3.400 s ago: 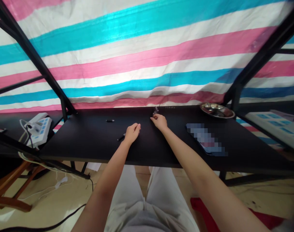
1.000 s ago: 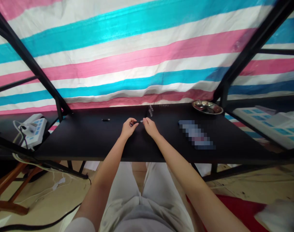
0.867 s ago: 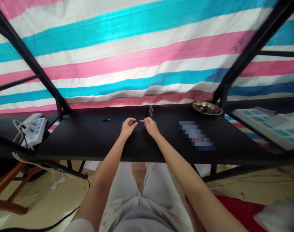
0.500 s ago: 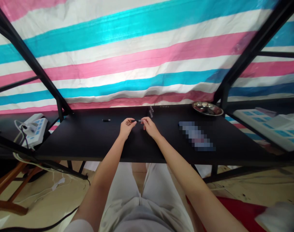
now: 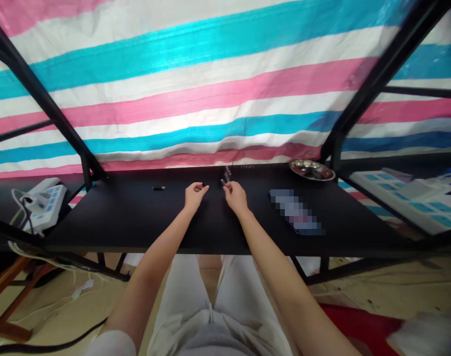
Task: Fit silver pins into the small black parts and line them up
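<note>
Above the black table, my left hand pinches a small black piece that mostly hides in its fingers. My right hand, a short way to the right, has a small greyish, see-through-looking piece between thumb and fingertips. The two pieces are apart. Just beyond the right hand stands a cluster of several small pale, clear-looking parts. Left of my left hand lies a short black stick with a pale end.
A shiny round metal dish sits at the back right. In front of it lies a blurred-out bluish flat object. Tiny pieces line the back edge. A white power strip is at left; a striped sheet hangs behind.
The greyish piece and the black piece, joined end to end before, are now separated. My right hand has moved away to the right with the greyish piece. The view has shifted slightly.
</note>
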A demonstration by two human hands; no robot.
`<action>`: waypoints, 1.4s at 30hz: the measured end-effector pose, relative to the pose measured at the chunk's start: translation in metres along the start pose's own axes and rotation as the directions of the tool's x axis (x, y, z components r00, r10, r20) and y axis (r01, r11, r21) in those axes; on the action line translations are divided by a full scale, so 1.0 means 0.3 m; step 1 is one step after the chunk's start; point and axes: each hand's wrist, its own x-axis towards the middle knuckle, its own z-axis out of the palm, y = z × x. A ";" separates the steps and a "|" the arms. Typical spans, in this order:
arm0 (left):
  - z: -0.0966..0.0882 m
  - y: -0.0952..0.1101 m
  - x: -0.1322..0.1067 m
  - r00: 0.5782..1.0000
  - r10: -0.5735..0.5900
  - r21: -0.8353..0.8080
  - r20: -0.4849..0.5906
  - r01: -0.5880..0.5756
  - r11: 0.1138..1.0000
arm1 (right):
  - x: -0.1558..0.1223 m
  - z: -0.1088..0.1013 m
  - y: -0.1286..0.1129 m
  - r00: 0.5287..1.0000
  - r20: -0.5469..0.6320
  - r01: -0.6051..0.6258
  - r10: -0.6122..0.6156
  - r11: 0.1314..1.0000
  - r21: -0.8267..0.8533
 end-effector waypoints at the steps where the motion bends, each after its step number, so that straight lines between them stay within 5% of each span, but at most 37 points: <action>1: 0.021 -0.002 0.007 1.000 0.008 0.066 0.029 -0.010 0.998 | 0.006 0.000 0.010 0.998 -0.019 -0.063 0.063 0.998 0.007; 10: 0.171 0.026 0.050 0.996 -0.063 0.571 0.064 0.015 0.821 | 0.078 -0.016 0.036 0.966 0.044 -0.246 0.253 0.961 -0.123; 18: 0.190 0.032 0.065 0.985 -0.111 0.721 0.133 -0.020 0.692 | 0.094 -0.008 0.054 0.972 0.111 -0.175 0.206 0.955 -0.240; 29: 0.187 0.039 0.068 0.978 -0.160 0.783 0.132 -0.004 0.622 | 0.101 0.015 0.086 0.980 0.101 -0.137 0.173 0.946 -0.294; 34: 0.051 0.072 0.091 0.973 -0.118 0.839 0.200 -0.108 0.533 | 0.100 0.014 0.083 0.975 0.105 -0.158 0.198 0.940 -0.303; 38: -0.172 0.110 0.159 0.978 -0.031 0.915 0.204 -0.180 0.360 | 0.085 0.006 0.069 0.976 0.100 -0.150 0.193 0.931 -0.334; 42: -0.410 0.111 0.239 0.981 -0.083 0.953 0.173 -0.146 0.265 | 0.052 -0.012 0.050 0.975 0.074 -0.174 0.210 0.926 -0.335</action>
